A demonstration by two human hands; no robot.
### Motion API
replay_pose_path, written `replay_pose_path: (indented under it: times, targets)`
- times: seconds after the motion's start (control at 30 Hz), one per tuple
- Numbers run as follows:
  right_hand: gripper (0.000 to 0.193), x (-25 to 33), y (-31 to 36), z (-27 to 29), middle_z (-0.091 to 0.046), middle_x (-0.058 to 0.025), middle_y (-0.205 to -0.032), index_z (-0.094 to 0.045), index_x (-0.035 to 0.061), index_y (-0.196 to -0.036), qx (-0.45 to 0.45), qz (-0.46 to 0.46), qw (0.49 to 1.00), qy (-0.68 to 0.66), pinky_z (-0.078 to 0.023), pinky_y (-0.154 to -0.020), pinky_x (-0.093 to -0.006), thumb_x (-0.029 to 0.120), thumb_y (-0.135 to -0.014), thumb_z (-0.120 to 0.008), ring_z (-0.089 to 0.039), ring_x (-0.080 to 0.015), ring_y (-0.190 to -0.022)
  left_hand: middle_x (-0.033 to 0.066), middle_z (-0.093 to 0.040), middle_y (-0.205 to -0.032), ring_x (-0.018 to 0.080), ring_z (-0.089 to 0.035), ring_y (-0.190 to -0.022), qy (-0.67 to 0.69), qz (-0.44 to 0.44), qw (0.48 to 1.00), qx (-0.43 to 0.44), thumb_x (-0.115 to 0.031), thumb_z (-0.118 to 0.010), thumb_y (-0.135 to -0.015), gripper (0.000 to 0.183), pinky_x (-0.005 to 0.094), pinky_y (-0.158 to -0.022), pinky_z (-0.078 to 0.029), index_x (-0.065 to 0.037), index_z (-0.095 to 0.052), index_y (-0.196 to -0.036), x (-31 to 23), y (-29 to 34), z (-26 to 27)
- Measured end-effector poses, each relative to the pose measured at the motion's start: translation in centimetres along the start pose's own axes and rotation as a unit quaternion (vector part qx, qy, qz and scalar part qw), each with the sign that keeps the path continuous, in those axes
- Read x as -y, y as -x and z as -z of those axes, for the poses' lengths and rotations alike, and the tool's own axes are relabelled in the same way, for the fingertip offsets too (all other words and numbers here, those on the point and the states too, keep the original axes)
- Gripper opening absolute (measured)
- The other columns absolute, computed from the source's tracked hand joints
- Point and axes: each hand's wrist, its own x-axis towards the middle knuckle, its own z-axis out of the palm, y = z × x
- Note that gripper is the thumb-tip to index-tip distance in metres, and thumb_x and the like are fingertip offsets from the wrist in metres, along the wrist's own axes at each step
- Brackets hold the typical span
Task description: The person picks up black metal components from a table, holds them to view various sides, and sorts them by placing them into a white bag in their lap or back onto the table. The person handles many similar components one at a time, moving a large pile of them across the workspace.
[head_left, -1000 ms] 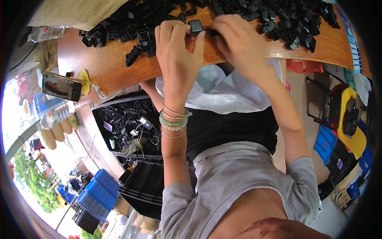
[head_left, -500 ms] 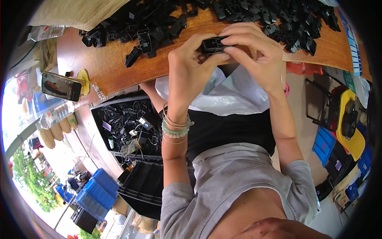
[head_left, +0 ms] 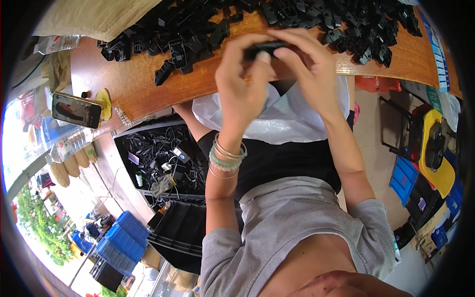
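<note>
Between my two hands, just above the table's near edge, is a small black plastic casing [head_left: 264, 48], blurred by motion. My left hand [head_left: 241, 69] holds its left end, thumb on the near side and fingers curled behind. On its right end, my right hand [head_left: 310, 67] closes with thumb and fingertips. The casing's inner detail is smeared and partly covered by fingers. Beyond my hands lie a left heap of black plastic parts [head_left: 198, 32] and a right heap of similar parts [head_left: 363, 29] on the wooden table [head_left: 143, 91].
A phone [head_left: 75, 110] leans on a yellow stand at the table's left. White sheeting [head_left: 282, 121] covers my lap. Below on the left, a black crate [head_left: 148, 148] holds cables, beside blue crates [head_left: 121, 242]. A yellow-seated chair [head_left: 438, 173] stands at right.
My left hand has shifted a little to the right and its thumb has risen onto the casing. The casing has turned, so its open, recessed face no longer shows clearly.
</note>
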Motion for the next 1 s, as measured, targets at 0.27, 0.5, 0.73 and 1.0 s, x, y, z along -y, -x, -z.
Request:
replay_pose_path:
  times: [0.27,0.5,0.73,1.0]
  targets:
    - [0.027,1.8,-3.1,-1.4,-0.058,-0.0129,-0.106,-0.064,0.0007,-0.105,0.109,-0.077,0.811,0.569,-0.039,-0.09,-0.0399,0.004,-0.08,-0.054,-0.05,-0.0315,-0.106,0.0117,-0.06,-0.06,0.024,-0.061,-0.057,-0.29,-0.03,0.956,-0.044,-0.023,-0.06,-0.086,0.026,0.0319,-0.054,-0.049,0.001,-0.062,-0.075,0.2,-6.4,1.3]
    - [0.029,-2.0,-2.7,-0.7,-0.054,-0.005,-0.089,-0.063,0.0081,-0.097,-0.063,0.141,0.822,0.549,-0.035,-0.069,-0.0356,0.014,-0.07,-0.073,-0.052,-0.0229,-0.084,0.0144,-0.064,-0.071,0.0355,-0.063,-0.068,-0.664,-0.081,0.741,0.052,-0.027,-0.064,-0.081,0.021,0.0393,-0.061,-0.049,-0.007,-0.068,-0.082,0.3,-6.6,0.3]
    - [0.027,-1.6,-1.6,0.3,-0.058,-0.0059,-0.09,-0.062,0.0111,-0.095,-0.06,0.129,0.827,0.544,-0.037,-0.07,-0.0343,0.008,-0.069,-0.071,-0.052,-0.0244,-0.082,0.0134,-0.059,-0.088,0.0286,-0.061,-0.065,-0.481,-0.135,0.865,0.037,-0.011,-0.065,-0.081,0.01,0.0366,-0.057,-0.047,-0.003,-0.063,-0.084,1.4,-1.8,1.5]
    - [0.021,1.1,-0.4,1.5,-0.057,-0.0025,-0.087,-0.064,0.001,-0.103,-0.107,-0.051,0.991,0.057,-0.042,-0.06,-0.0223,-0.001,-0.083,-0.062,-0.051,-0.0083,-0.071,0.01,-0.062,-0.082,0.0129,-0.056,-0.058,-0.195,-0.017,0.98,-0.029,0.002,-0.071,-0.071,0.027,0.0276,-0.056,-0.045,0.001,-0.061,-0.096,1.5,-0.8,1.9]
